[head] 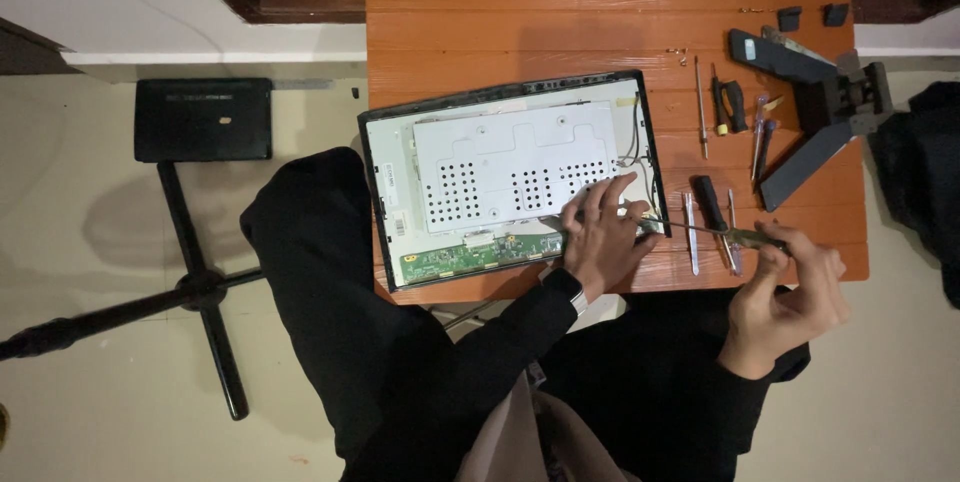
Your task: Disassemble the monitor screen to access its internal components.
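An opened flat monitor (510,177) lies back-up on the orange wooden table (560,27), showing a white perforated metal shield (515,162) and a green circuit board (465,259) along its near edge. My left hand (600,232) rests with spread fingers on the monitor's near right corner, touching the shield and frame. My right hand (785,287) grips the handle of a long screwdriver (720,234), whose shaft points left to the monitor's corner by my left fingers.
Several tools lie right of the monitor: thin screwdrivers (701,107), a black-handled driver (733,105), tweezers (690,219). A black monitor stand (815,107) and small black parts sit at the far right. A black stool (203,120) stands on the floor at left.
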